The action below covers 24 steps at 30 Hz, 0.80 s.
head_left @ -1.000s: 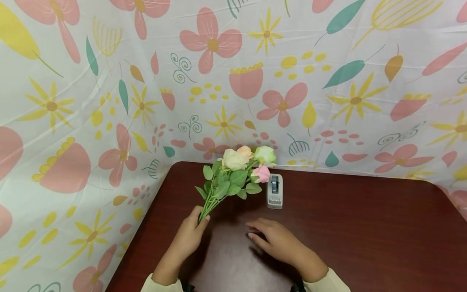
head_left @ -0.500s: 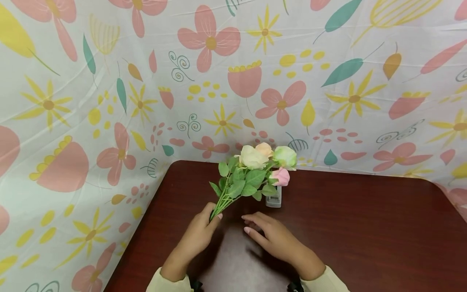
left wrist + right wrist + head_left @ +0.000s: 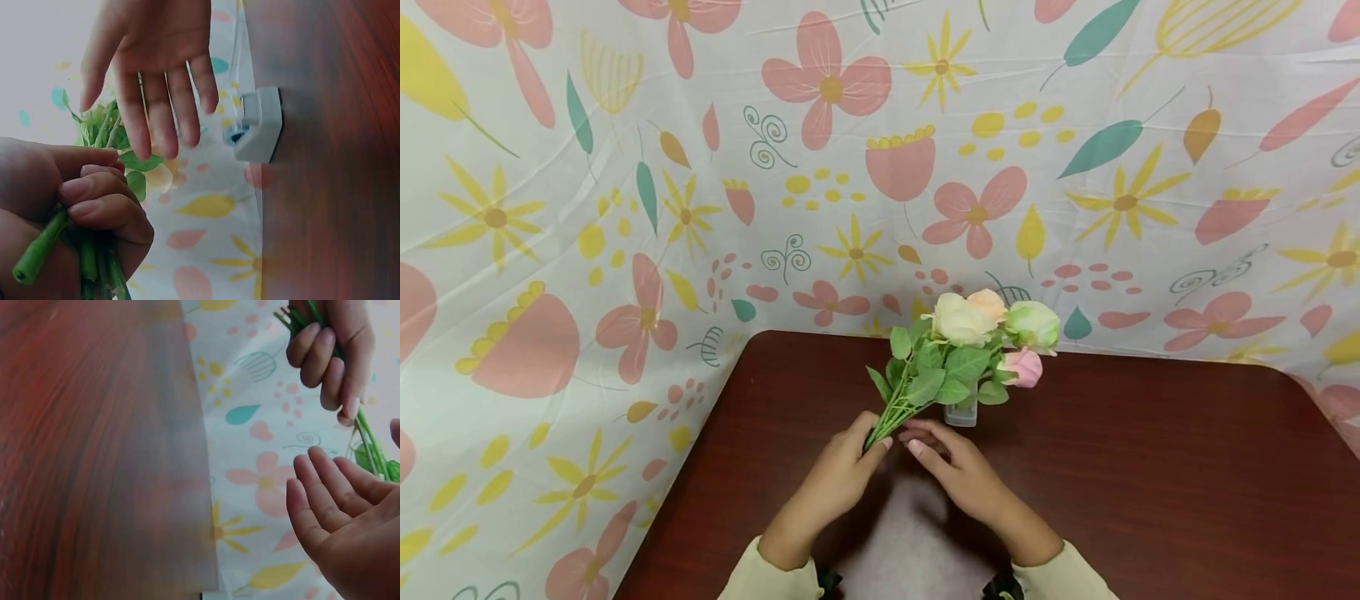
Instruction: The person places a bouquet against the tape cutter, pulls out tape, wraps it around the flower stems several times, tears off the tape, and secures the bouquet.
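Observation:
My left hand (image 3: 838, 471) grips a bunch of artificial roses (image 3: 966, 367) by the green stems (image 3: 87, 256), whose cut ends stick out below the fist in the left wrist view. The heads are cream, peach, pale green and pink, among green leaves, and lean to the upper right. Close beside the stems is my right hand (image 3: 966, 479), its fingers (image 3: 325, 494) extended and slightly bent, holding nothing. In the right wrist view it appears apart from the stems. Behind the bouquet stands a grey tape dispenser (image 3: 961, 414), mostly covered by leaves in the head view.
A dark reddish-brown table (image 3: 1150, 467) lies under the hands. Behind it and to its left hangs a white cloth (image 3: 737, 75) printed with flowers and leaves, close to the table's far edge.
My left hand has carried the roses to the right, and they now cover most of the tape dispenser. My right hand has moved slightly up, and the hands are closer together.

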Available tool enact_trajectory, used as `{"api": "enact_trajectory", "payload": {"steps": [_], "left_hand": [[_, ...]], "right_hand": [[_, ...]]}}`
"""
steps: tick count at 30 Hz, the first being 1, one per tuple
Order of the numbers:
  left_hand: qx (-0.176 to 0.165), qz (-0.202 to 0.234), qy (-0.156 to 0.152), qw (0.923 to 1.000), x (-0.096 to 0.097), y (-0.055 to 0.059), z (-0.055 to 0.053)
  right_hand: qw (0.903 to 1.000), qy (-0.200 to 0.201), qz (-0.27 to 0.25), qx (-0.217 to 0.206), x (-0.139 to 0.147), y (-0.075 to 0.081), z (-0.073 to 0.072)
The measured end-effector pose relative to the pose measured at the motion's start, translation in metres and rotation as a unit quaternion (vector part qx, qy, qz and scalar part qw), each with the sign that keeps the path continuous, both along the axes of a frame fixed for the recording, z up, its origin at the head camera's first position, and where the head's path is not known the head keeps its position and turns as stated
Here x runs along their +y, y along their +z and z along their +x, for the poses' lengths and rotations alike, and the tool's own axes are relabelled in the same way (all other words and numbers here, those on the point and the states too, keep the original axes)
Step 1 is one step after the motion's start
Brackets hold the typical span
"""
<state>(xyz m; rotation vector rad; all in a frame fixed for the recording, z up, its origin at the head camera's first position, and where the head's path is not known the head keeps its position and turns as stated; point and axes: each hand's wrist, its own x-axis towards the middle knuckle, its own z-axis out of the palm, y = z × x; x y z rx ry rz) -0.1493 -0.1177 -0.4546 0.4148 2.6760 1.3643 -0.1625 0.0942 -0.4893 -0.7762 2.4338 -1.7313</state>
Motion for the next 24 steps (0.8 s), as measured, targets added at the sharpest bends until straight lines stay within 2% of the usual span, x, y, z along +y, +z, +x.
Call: {"api": "enact_trajectory", "payload": {"steps": [6,9,13,15,20,22,24], "left_hand": [[-0.001,0.015,-0.036,0.9992,0.014,-0.001,-0.001],[0.007,0.013,-0.049,0.9987,0.019,-0.002,-0.001],[0.018,0.013,-0.063,0.9977,0.028,-0.006,-0.003],[0.025,0.01,-0.072,0.9971,0.033,-0.007,-0.004],[0.035,-0.006,-0.093,0.995,0.045,-0.007,-0.007],[0.034,-0.011,-0.099,0.9945,0.049,-0.007,-0.009],[0.033,-0.014,-0.102,0.9942,0.053,-0.006,-0.01]], "right_hand": [[0.9936,-0.019,-0.048,-0.101,0.003,0.0,-0.001],[0.9869,-0.005,-0.103,-0.124,0.003,-0.002,-0.002],[0.967,0.027,-0.199,-0.156,0.004,-0.006,-0.004],[0.9541,0.026,-0.233,-0.186,0.004,-0.006,-0.003],[0.9222,0.02,-0.313,-0.227,0.004,-0.004,-0.004],[0.9157,0.019,-0.329,-0.231,0.004,-0.002,-0.005],[0.914,0.012,-0.334,-0.23,0.005,-0.001,-0.006]]}}
